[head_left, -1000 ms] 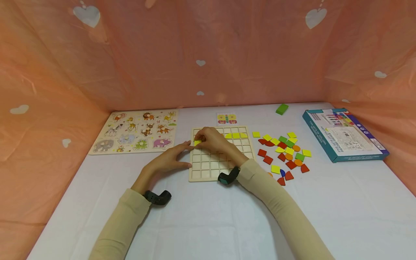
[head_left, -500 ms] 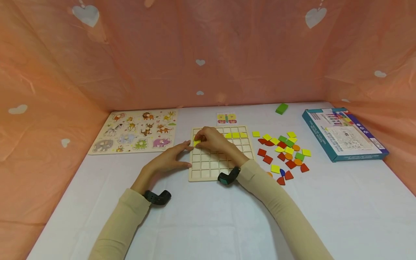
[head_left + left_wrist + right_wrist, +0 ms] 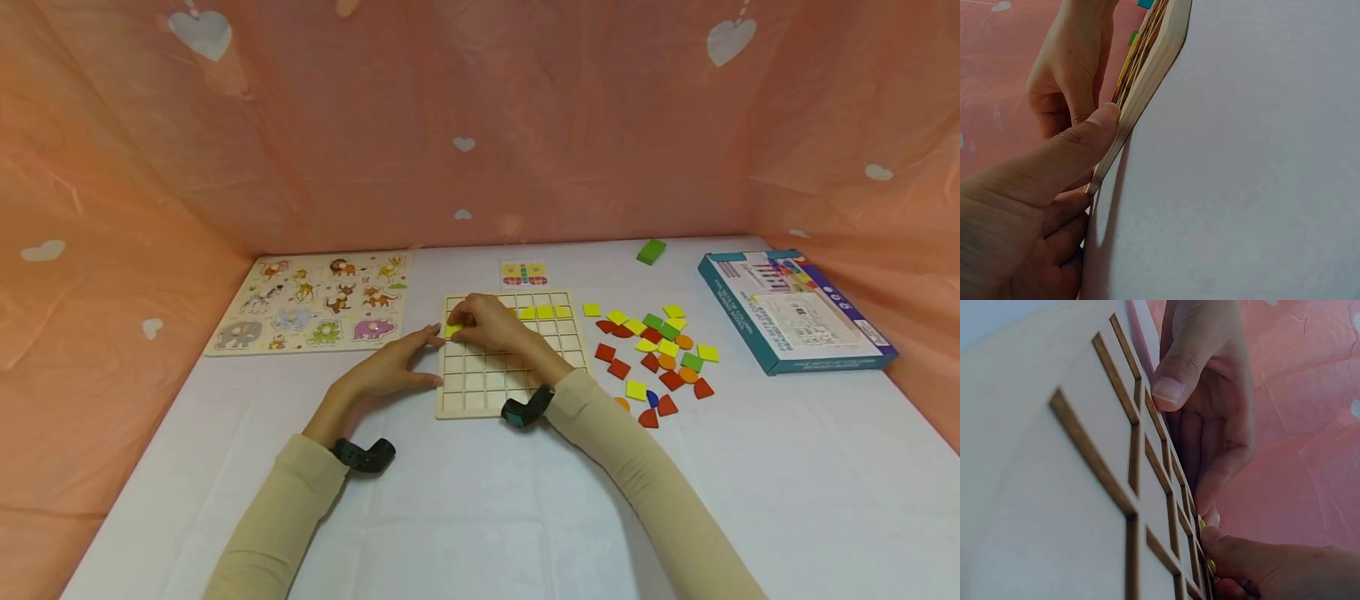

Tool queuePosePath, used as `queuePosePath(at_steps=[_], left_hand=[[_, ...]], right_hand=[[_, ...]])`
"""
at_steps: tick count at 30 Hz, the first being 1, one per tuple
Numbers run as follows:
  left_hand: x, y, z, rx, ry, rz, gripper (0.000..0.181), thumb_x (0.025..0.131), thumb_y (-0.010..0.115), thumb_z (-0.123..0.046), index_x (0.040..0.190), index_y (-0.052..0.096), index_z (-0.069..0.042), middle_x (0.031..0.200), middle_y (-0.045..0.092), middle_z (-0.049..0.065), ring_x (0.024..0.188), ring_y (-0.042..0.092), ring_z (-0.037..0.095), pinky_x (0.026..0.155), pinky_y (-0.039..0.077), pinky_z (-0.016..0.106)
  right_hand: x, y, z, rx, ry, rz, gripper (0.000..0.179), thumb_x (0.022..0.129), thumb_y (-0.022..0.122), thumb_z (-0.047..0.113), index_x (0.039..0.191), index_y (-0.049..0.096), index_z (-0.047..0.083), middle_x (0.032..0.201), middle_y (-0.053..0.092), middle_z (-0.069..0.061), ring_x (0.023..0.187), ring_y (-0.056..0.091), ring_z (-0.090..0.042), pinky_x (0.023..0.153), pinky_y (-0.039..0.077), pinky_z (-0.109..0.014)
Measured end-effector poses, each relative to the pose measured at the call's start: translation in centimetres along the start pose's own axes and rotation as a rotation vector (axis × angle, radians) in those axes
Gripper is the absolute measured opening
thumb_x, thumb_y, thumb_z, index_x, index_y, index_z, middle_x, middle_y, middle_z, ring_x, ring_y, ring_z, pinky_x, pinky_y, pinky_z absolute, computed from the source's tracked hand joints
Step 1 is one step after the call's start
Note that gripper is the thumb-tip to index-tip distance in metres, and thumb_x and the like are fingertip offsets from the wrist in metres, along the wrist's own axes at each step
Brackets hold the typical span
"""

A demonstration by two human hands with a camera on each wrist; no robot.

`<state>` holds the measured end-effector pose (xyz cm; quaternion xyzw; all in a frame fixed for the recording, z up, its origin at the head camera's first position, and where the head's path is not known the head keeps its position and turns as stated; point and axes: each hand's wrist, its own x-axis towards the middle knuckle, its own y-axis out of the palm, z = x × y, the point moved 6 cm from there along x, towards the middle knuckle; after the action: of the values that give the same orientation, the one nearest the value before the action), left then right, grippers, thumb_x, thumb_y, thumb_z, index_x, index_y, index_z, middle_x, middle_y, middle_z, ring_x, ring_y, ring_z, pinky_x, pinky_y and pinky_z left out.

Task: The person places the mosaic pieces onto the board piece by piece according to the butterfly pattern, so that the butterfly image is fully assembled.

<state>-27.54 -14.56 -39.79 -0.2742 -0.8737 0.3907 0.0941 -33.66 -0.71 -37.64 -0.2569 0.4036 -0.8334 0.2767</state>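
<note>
A wooden grid board (image 3: 474, 401) lies on the white table in the head view. My right hand (image 3: 489, 323) reaches over it and pinches a yellow tile (image 3: 453, 331) at the upper left cells; the fingers partly hide its shape. Several yellow tiles (image 3: 545, 312) sit in a row towards the board's upper right. Against the board's left edge rest the thumb and fingertips of my left hand (image 3: 384, 367), spread apart. The left wrist view has that thumb on the wooden edge. Yellow shows by the fingertips of my right hand (image 3: 1272, 559) in the right wrist view.
Loose red, yellow, green, orange and blue pieces (image 3: 667, 350) are scattered right of the board. Behind it lies a pattern card (image 3: 524, 274). An animal puzzle (image 3: 315, 304) lies at the left. Farther right are a green block (image 3: 651, 251) and a flat box (image 3: 798, 312).
Hardly anything differs. My right fingers shift very slightly at the yellow tile, and my left hand keeps its place at the board's edge.
</note>
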Motion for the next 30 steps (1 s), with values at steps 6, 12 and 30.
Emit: queuePosePath(at_steps=[6, 12, 30], left_hand=[[-0.1, -0.2, 0.0, 0.004, 0.004, -0.002, 0.066, 0.082, 0.07, -0.037, 0.136, 0.046, -0.009, 0.153, 0.023, 0.01, 0.141, 0.016, 0.027, 0.114, 0.016, 0.046], [-0.1, -0.1, -0.1, -0.002, 0.011, -0.002, 0.066, 0.082, 0.071, -0.035, 0.137, 0.046, -0.007, 0.153, 0.022, 0.009, 0.142, 0.015, 0.027, 0.115, 0.014, 0.046], [-0.2, 0.3, 0.0, -0.019, -0.013, 0.0, 0.065, 0.082, 0.072, -0.031, 0.136, 0.046, -0.006, 0.154, 0.02, 0.007, 0.142, 0.013, 0.025, 0.115, 0.013, 0.043]], right_hand=[[0.1, -0.2, 0.2, -0.001, -0.003, -0.006, 0.023, 0.082, 0.073, 0.017, 0.1, 0.07, 0.004, 0.094, 0.066, -0.006, 0.084, 0.059, -0.016, 0.074, 0.049, -0.024], [-1.0, -2.5, 0.7, 0.055, -0.003, -0.047, 0.026, 0.083, 0.071, 0.015, 0.105, 0.068, 0.001, 0.098, 0.063, -0.012, 0.089, 0.057, -0.021, 0.079, 0.049, -0.03], [-17.8, -15.6, -8.1, -0.074, 0.28, -0.18, 0.029, 0.085, 0.068, 0.006, 0.113, 0.062, -0.001, 0.11, 0.061, -0.019, 0.1, 0.056, -0.032, 0.089, 0.047, -0.052]])
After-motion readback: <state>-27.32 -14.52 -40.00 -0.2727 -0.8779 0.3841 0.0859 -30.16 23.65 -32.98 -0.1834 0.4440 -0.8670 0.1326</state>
